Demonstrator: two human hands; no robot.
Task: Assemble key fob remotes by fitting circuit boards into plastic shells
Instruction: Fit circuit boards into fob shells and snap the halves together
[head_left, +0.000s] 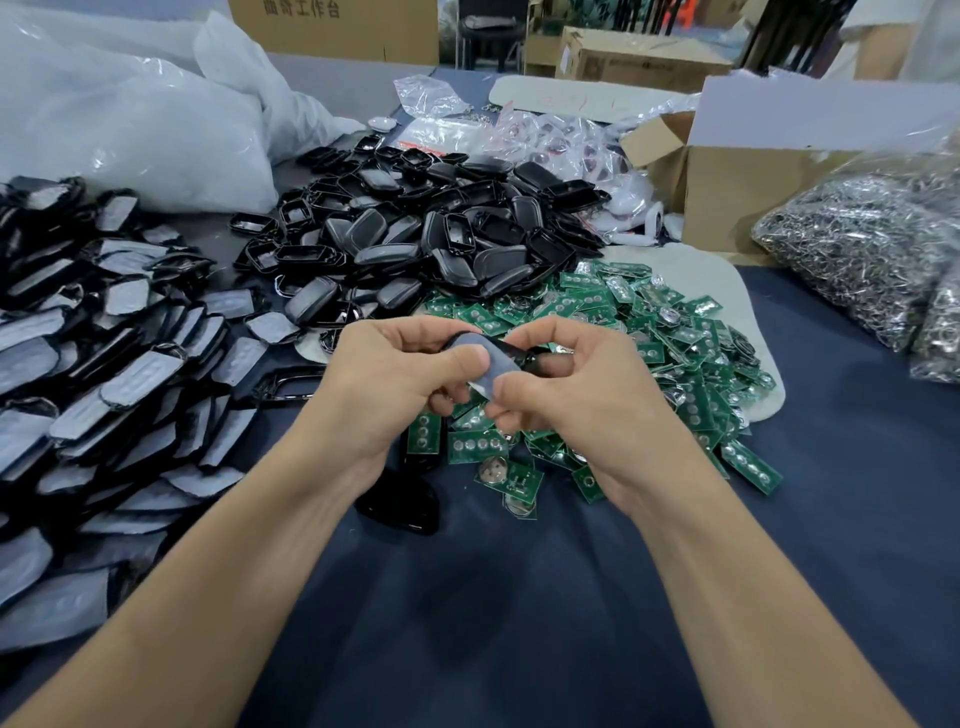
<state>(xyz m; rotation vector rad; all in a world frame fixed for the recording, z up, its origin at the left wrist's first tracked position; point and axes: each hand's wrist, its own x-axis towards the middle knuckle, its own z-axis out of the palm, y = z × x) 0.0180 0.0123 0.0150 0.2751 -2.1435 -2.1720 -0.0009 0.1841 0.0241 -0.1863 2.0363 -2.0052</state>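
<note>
Fingers (457, 358) of both hands curl round one key fob shell (494, 357), its face covered in grey film. The left hand (387, 384) and right hand (569, 387) pinch it from either side, above the near edge of a heap of green circuit boards (654, 332). The hands hide most of the shell, so I cannot tell what is inside it. Behind the boards lies a pile of black shells (431, 228), and film-covered pieces (104, 364) spread over the left of the counter (519, 623). One loose black shell (405, 506) lies below the left wrist. Far right sit a bag of metal rings (857, 249) and a cardboard box (779, 171); white plastic bags (130, 114) are at back left.
</note>
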